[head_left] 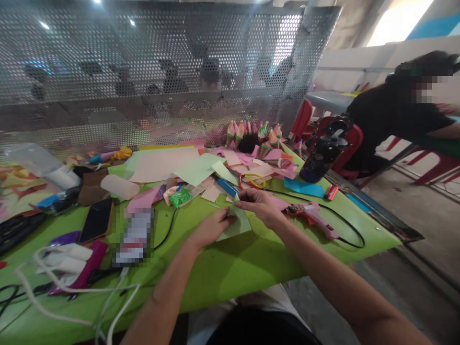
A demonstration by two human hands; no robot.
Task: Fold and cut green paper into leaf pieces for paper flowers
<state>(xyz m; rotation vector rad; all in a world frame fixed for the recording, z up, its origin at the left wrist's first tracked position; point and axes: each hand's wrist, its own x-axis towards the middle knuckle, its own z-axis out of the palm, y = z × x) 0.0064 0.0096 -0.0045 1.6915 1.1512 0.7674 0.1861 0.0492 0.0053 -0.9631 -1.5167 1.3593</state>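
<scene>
A small sheet of light green paper (pixel 239 225) is held above the table's front part, between both of my hands. My left hand (pixel 216 224) grips its left side, thumb on top. The fingers of my right hand (pixel 258 205) pinch its upper corner, which looks bent or curled. Just beyond the hands lies a blue cutter (pixel 227 187), beside scissors with red and yellow handles (pixel 254 180). To the right of my right hand rests a pink glue gun (pixel 312 218) with a black cord.
Paper cones (pixel 264 134) stand at the back behind loose sheets (pixel 165 163). A dark bottle (pixel 325 151) is at the right edge. Phones (pixel 96 220), a power strip (pixel 77 270) and white cables cover the left. A person in black (pixel 388 105) sits at right.
</scene>
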